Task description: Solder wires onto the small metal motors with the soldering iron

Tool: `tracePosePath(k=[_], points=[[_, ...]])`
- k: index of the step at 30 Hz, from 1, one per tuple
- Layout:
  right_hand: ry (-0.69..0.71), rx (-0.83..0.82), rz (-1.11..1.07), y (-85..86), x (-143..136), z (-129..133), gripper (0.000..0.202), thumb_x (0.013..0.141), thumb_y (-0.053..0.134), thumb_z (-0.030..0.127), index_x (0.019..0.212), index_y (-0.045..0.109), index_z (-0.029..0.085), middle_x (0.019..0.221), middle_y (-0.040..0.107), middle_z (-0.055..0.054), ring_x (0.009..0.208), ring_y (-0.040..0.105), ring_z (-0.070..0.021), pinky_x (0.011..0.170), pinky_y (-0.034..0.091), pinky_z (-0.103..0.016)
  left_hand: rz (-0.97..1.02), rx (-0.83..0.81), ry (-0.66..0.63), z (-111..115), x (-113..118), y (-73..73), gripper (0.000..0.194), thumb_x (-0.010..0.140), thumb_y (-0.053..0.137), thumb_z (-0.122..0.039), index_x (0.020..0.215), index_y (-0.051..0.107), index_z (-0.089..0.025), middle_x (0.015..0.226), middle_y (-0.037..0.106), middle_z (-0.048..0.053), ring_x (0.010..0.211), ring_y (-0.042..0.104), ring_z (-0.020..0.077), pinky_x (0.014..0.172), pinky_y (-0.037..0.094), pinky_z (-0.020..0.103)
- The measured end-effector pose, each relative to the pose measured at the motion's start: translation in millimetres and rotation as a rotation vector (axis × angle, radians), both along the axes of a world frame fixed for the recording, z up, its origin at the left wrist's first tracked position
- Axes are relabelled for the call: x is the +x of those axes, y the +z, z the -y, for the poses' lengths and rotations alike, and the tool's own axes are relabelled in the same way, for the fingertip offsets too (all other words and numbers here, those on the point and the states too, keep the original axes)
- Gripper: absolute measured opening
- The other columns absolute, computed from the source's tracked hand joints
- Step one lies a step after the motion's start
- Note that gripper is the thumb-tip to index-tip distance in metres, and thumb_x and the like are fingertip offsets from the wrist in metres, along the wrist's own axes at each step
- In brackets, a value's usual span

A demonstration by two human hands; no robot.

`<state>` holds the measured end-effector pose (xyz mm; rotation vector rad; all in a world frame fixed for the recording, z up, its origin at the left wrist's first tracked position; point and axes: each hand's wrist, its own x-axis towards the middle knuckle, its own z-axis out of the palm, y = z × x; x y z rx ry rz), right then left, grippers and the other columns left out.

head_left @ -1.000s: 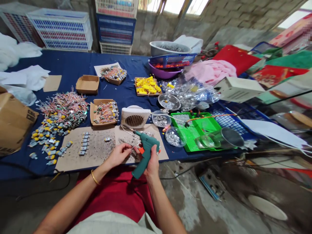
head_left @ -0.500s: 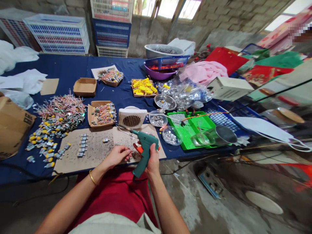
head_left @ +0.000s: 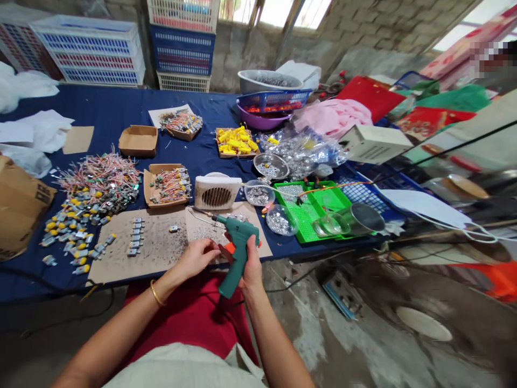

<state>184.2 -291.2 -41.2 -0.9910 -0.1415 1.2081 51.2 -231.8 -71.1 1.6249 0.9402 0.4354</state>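
Note:
My right hand (head_left: 252, 265) is wrapped round the handle of a green soldering gun (head_left: 239, 250) with an orange trigger. Its thin metal tip points left, in front of a white fan box (head_left: 217, 192). Just left of the trigger, my left hand (head_left: 201, 256) has its thumb and fingers pinched together over the cardboard sheet (head_left: 157, 253); whatever they hold, if anything, is hidden. One small motor (head_left: 173, 229) lies alone on the cardboard, beyond my left wrist. Further left stands a short column of similar motors (head_left: 135, 237).
Loose motors (head_left: 76, 237) and a heap of wired parts (head_left: 103, 178) cover the table's left side. A box of wired parts (head_left: 172, 186) stands beside the fan. On the right are bowls of small metal pieces (head_left: 281, 220) and a green tray (head_left: 305, 226).
The view has shifted slightly. My left hand's fingers have moved a little closer to the soldering gun's trigger. My right hand keeps its grip on the gun.

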Motion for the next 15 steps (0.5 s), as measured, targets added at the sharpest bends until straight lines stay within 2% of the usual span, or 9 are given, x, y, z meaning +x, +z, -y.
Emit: tracePosePath(k=[3, 6, 8, 10, 12, 15], points=[[0.027, -0.042, -0.007, 1.3, 0.6, 4.0, 0.054, 0.071, 0.067, 0.065, 0.097, 0.069, 0.017, 0.089, 0.075, -0.006, 0.075, 0.071, -0.0204, 0.060, 0.060, -0.030, -0.001, 0.044, 0.037, 1.3, 0.4, 3.8, 0.021, 0.082, 0.058, -0.033, 0.081, 0.067, -0.015, 0.082, 0.067, 0.005, 0.075, 0.059, 0.0142, 0.066, 0.044, 0.022], [-0.084, -0.090, 0.124, 9.7, 15.0, 16.6, 0.056, 0.068, 0.069, 0.065, 0.096, 0.068, 0.016, 0.087, 0.075, -0.007, 0.074, 0.071, -0.0211, 0.060, 0.060, -0.030, 0.006, -0.215, 0.072, -3.5, 10.0, -1.2, 0.018, 0.082, 0.058, -0.029, 0.081, 0.066, -0.013, 0.068, 0.065, 0.002, 0.058, 0.056, 0.0108, 0.056, 0.044, 0.021], [-0.199, -0.155, 0.323, 18.7, 33.8, 34.8, 0.059, 0.067, 0.070, 0.065, 0.094, 0.067, 0.013, 0.080, 0.074, -0.008, 0.064, 0.070, -0.0205, 0.056, 0.059, -0.031, 0.022, -0.404, 0.071, -8.8, 21.0, -8.0, 0.015, 0.081, 0.060, -0.026, 0.084, 0.063, -0.012, 0.059, 0.061, -0.001, 0.049, 0.053, 0.0086, 0.051, 0.042, 0.020], [-0.236, -0.267, 0.507, 26.7, 55.1, 60.2, 0.059, 0.066, 0.069, 0.067, 0.088, 0.066, 0.011, 0.068, 0.071, -0.007, 0.051, 0.066, -0.0189, 0.048, 0.056, -0.030, 0.032, -0.480, 0.048, -13.9, 33.0, -14.5, 0.012, 0.078, 0.063, -0.023, 0.083, 0.061, -0.012, 0.057, 0.060, -0.001, 0.048, 0.053, 0.0076, 0.049, 0.041, 0.018], [-0.204, -0.421, 0.697, 30.7, 72.9, 87.0, 0.057, 0.067, 0.067, 0.069, 0.075, 0.065, 0.012, 0.053, 0.065, -0.005, 0.039, 0.059, -0.0163, 0.037, 0.049, -0.026, 0.005, -0.442, -0.009, -17.8, 44.0, -19.4, 0.010, 0.077, 0.062, -0.021, 0.079, 0.060, -0.012, 0.055, 0.059, -0.002, 0.046, 0.052, 0.0074, 0.046, 0.038, 0.017], [-0.029, -0.527, 0.955, 27.9, 87.3, 114.0, 0.056, 0.071, 0.062, 0.070, 0.061, 0.062, 0.015, 0.043, 0.059, -0.004, 0.035, 0.054, -0.0151, 0.034, 0.042, -0.024, -0.082, -0.269, -0.095, -20.1, 57.0, -23.6, 0.011, 0.077, 0.057, -0.021, 0.072, 0.059, -0.012, 0.049, 0.055, -0.003, 0.040, 0.048, 0.0072, 0.043, 0.034, 0.017]])
